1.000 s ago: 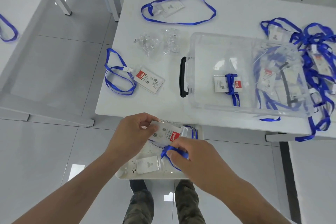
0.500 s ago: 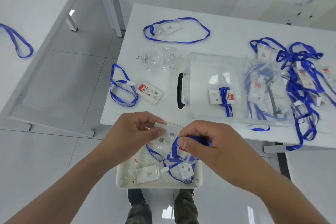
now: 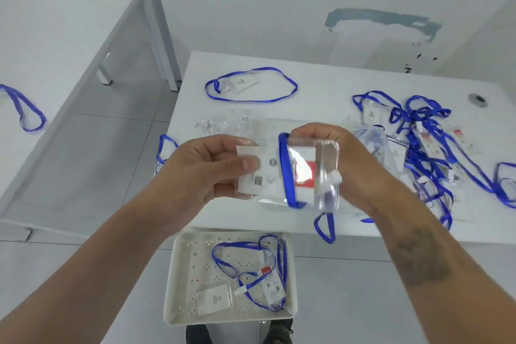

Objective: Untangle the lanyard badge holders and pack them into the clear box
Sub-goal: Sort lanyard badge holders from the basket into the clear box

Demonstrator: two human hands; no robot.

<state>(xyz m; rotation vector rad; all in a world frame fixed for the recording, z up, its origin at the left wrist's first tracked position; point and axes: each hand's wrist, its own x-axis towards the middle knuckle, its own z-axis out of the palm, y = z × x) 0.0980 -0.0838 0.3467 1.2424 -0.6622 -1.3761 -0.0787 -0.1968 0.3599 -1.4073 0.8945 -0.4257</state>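
A clear badge holder (image 3: 282, 173) with a white-and-red card is held up in front of me. My left hand (image 3: 206, 167) pinches its left end, and my right hand (image 3: 349, 159) grips its right end. A blue lanyard strap (image 3: 287, 173) is wound round the holder, and a loop of it hangs below my right hand. The clear box (image 3: 374, 137) lies on the white table (image 3: 321, 86), mostly hidden behind my hands. A tangled heap of blue lanyards with badge holders (image 3: 424, 148) lies at the right.
A white perforated tray (image 3: 195, 262) below the table edge holds two badge holders with a blue lanyard (image 3: 251, 274). One lanyard with badge (image 3: 248, 84) lies at the table's back, crumpled clear bags (image 3: 220, 121) nearby. Another blue lanyard (image 3: 25, 109) lies on the left table.
Both hands have lifted the badge holder from above the tray up to table height. The strap is now wound round the holder. The camera has tilted up.
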